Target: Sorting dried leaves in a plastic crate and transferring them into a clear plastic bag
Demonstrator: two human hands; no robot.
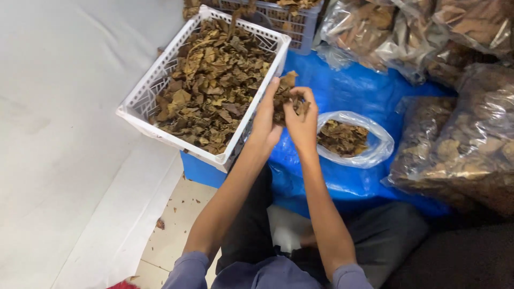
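Nearest the camera, two blue-grey sleeves lead forward along bare forearms over a tiled floor (176, 214) and dark trousers.

The left hand (266, 119) and right hand (303, 120) meet side by side above the blue tarpaulin (348, 91). Together they hold a bunch of dried brown leaves (286, 96). The fingers of both hands are curled closed around this bunch; the left fingers (272, 91) lie against the edge of the basket.

Just to the right of the hands, on the tarpaulin, lies an open clear plastic bag (375, 155) partly filled with the same leaf pieces.

To the left of the hands stands a white lattice basket (144, 101), tilted and full of dried leaves. It borders a white sheet (64, 134).

Farther right and behind, large clear sacks (466, 144) packed with leaves are stacked. A grey crate (289, 21) stands behind the basket.
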